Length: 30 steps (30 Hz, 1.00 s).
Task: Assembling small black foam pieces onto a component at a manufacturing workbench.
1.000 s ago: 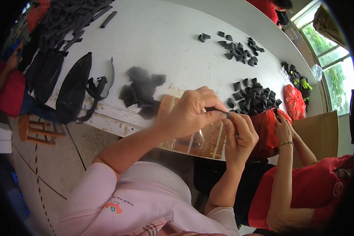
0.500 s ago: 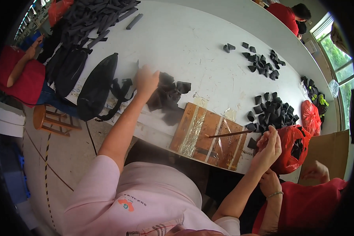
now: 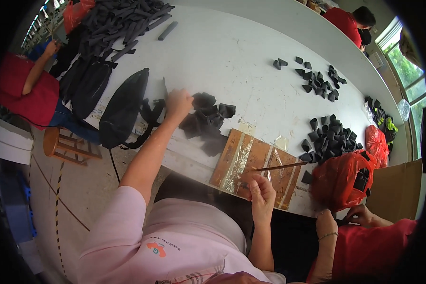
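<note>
My left hand (image 3: 179,105) is closed at the left of the white table, the dark strap of a black bag (image 3: 124,106) just beside it. Whatever its fingers hold is hidden and slightly blurred. Right of that hand lies a loose heap of black fabric pieces (image 3: 204,118). My right hand (image 3: 262,196) is raised over the front edge of a brown board (image 3: 234,158) with clear tape across it. Its fingers are loosely bent, and nothing shows in them. A thin brown stick (image 3: 281,166) rests across the board, above the right hand.
Black folded pieces (image 3: 333,137) are piled beside a red plastic bag (image 3: 338,182); more black pieces (image 3: 319,83) lie farther back. Black strips (image 3: 123,23) cover the far left. A co-worker's hand (image 3: 325,222) is close on my right. A wooden stool (image 3: 61,146) stands at left.
My right hand has moved left from beside the red bag to the front of the brown board. My left hand stays near the black heap. The co-worker's hands have shifted below the red bag.
</note>
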Motion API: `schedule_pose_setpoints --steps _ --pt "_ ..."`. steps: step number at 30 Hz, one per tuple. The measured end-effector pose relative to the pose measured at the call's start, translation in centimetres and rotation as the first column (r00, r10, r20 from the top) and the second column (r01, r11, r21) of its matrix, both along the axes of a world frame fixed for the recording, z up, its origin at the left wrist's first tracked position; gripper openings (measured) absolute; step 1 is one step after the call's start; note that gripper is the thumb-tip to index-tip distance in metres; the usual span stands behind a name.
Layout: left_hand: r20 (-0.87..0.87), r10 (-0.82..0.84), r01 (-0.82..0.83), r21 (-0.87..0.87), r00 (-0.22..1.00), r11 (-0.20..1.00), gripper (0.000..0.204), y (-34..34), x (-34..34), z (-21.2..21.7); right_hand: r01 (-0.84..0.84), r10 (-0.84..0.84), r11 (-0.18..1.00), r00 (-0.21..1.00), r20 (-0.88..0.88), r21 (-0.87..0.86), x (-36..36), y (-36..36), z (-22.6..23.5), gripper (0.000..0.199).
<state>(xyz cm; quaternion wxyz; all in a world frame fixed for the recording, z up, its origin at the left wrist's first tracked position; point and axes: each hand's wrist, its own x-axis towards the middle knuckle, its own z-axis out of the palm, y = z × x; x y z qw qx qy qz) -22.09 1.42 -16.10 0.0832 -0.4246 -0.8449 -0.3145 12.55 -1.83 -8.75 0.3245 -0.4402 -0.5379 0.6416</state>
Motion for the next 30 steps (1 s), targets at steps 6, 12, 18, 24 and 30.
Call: schedule_pose_setpoints --steps 6,12,18,24,30 --pt "0.317 -0.021 -0.08 0.302 0.948 0.95 0.016 -1.1 -1.6 -0.9 -0.086 0.084 0.996 0.994 0.076 0.019 0.2 -1.4 -0.5 0.021" --pt "0.759 -0.418 0.337 0.274 0.498 0.901 0.007 -3.3 8.6 10.9 -0.005 0.004 1.0 0.995 -0.098 -0.014 -0.7 -1.4 1.3 0.033" --pt "0.836 -0.529 0.772 0.238 0.145 0.589 0.007 -4.8 17.6 11.9 -0.027 -0.076 0.955 0.939 -0.335 -0.294 -1.0 -0.1 2.3 0.036" --pt "0.895 -0.238 0.282 0.356 -0.378 0.891 0.019 -5.8 20.3 10.6 -0.059 -0.292 0.835 0.795 -0.532 -0.547 0.4 0.1 1.0 0.013" --pt "0.949 -0.146 0.384 0.25 -0.278 0.889 0.012 -6.0 21.0 10.8 -0.072 -0.281 0.844 0.784 -0.554 -0.531 1.2 -0.4 0.7 0.013"
